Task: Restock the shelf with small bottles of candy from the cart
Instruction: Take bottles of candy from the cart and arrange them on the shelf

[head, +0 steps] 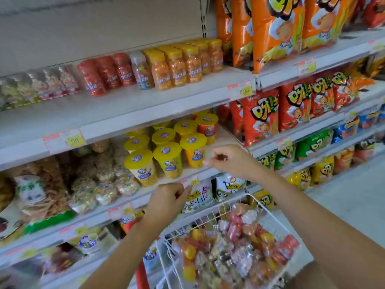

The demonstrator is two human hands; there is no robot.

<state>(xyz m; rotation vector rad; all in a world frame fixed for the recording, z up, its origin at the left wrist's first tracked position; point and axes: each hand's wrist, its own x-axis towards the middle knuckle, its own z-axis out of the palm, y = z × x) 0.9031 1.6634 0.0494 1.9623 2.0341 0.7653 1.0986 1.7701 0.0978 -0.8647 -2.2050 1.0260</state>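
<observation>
Small candy bottles stand in rows on the upper shelf (129, 105): orange ones with yellow caps (177, 65), red ones (106, 74) and pale ones (52, 83) at the left. A white wire cart basket (268, 213) at the bottom right holds several more small candy bottles (239, 247). My left hand (166, 200) hangs with loosely curled fingers, holding nothing, in front of the lower shelf edge. My right hand (231, 161) is also empty, fingers loosely bent, beside the yellow-lidded cups above the basket.
Yellow-lidded snack cups (166, 155) fill the middle shelf next to bagged snacks (89, 180). Orange and red chip bags (277, 28) hang in the bay to the right. Price tags (64, 140) line the shelf edges. Pale floor (354, 195) shows at the right.
</observation>
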